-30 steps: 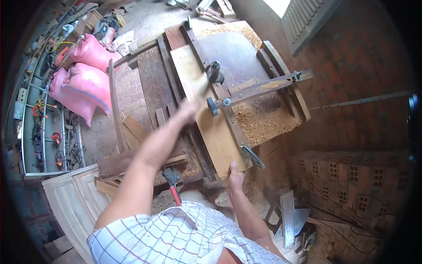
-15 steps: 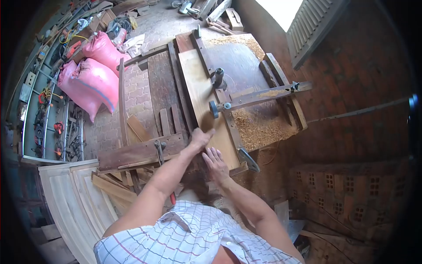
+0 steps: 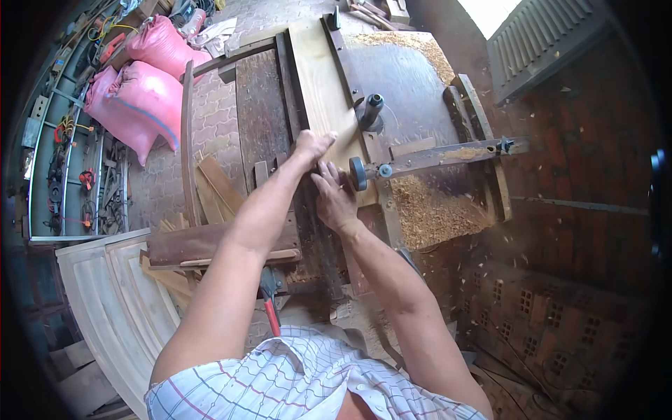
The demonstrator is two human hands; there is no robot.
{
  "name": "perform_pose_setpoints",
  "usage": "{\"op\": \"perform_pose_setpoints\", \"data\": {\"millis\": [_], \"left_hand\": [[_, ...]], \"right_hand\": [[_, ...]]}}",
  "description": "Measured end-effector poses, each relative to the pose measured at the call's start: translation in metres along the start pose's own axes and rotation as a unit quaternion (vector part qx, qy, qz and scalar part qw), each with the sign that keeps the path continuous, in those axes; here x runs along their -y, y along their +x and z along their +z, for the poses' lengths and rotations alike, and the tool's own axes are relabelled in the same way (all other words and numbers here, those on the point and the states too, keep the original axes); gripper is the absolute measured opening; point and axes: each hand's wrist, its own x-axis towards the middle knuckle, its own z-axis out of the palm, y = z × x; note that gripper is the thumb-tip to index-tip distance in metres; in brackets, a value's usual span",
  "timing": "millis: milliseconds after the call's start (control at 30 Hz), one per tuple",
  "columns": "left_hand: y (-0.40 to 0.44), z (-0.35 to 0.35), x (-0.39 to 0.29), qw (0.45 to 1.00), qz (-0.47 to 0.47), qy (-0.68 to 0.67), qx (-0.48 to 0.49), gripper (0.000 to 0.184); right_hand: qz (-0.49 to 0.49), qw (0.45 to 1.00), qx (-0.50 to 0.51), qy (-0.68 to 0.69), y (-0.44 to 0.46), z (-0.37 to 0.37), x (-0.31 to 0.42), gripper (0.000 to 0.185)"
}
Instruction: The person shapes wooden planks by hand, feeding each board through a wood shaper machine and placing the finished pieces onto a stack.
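Observation:
A long pale wooden board point(image 3: 318, 77) lies along the woodworking machine's bed, beside a dark metal fence point(image 3: 344, 66). My left hand point(image 3: 313, 148) is curled over the board's left edge, its thumb pointing right across the top. Just behind it, my right hand point(image 3: 336, 201) rests on the near part of the board with fingers stretched forward and palm down. To the right of my right hand are a round black knob point(image 3: 358, 173) and a black upright handle point(image 3: 372, 108) on the machine.
Wood shavings point(image 3: 437, 213) cover the right side of the machine table, and chips fly in the air. A wooden crossbar point(image 3: 448, 157) spans that side. A red-handled clamp point(image 3: 271, 315) hangs near my body. Pink sacks point(image 3: 143, 98) stand at the left, near a pale panelled door point(image 3: 108, 294).
Both hands have moved forward, away from my body, and the board has slid the same way along the fence. Flying chips now show at the right.

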Motion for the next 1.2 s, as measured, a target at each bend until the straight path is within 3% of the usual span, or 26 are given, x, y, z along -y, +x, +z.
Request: {"op": "perform_pose_setpoints", "data": {"millis": [100, 300, 567, 700, 833, 900, 967, 1033, 1100, 1133, 1167, 1200], "left_hand": [[0.031, -0.008, -0.007, 0.999, -0.019, 0.025, 0.021, 0.063], [0.051, -0.036, -0.043, 0.99, -0.086, 0.029, 0.106, 0.059], [0.119, -0.044, -0.05, 0.993, -0.084, 0.014, 0.087, 0.061], [0.159, -0.042, -0.049, 0.997, -0.055, 0.013, 0.046, 0.064], [0.217, -0.039, -0.044, 0.998, -0.044, -0.049, 0.006, 0.055], [0.293, -0.012, 0.003, 0.994, 0.048, 0.043, -0.093, 0.054], [0.32, -0.035, -0.003, 0.978, 0.096, 0.092, -0.163, 0.054], [0.276, -0.051, -0.027, 0.998, -0.058, 0.039, 0.012, 0.058], [0.206, -0.074, -0.05, 0.981, -0.105, -0.129, 0.103, 0.043], [0.183, -0.086, -0.052, 0.976, -0.11, -0.125, 0.139, 0.038], [0.164, -0.101, -0.052, 0.971, -0.113, -0.122, 0.172, 0.033], [0.145, -0.118, -0.052, 0.963, -0.106, -0.136, 0.208, 0.03]], "right_hand": [[-0.104, 0.986, -0.128, -0.02, 0.034, 0.028, -0.025, 0.042], [-0.064, 0.994, -0.081, -0.035, 0.073, 0.025, -0.024, 0.047], [-0.033, 0.995, -0.062, -0.068, 0.139, 0.029, -0.025, 0.045], [-0.014, 0.996, -0.062, -0.058, 0.171, 0.04, -0.033, 0.044], [-0.018, 0.996, -0.056, -0.06, 0.221, 0.048, -0.05, 0.042], [-0.02, 0.998, -0.039, -0.051, 0.252, 0.049, -0.05, 0.042], [-0.012, 0.998, -0.059, -0.024, 0.271, 0.055, -0.037, 0.04], [0.054, 0.994, -0.088, 0.026, 0.253, 0.054, -0.017, 0.037], [0.187, 0.966, 0.027, 0.177, 0.222, 0.045, 0.024, 0.037], [0.096, 0.967, -0.049, 0.232, 0.187, 0.035, 0.049, 0.036], [0.154, 0.935, -0.012, 0.32, 0.152, 0.005, 0.087, 0.036], [0.139, 0.916, 0.023, 0.375, 0.114, -0.023, 0.113, 0.037]]}}
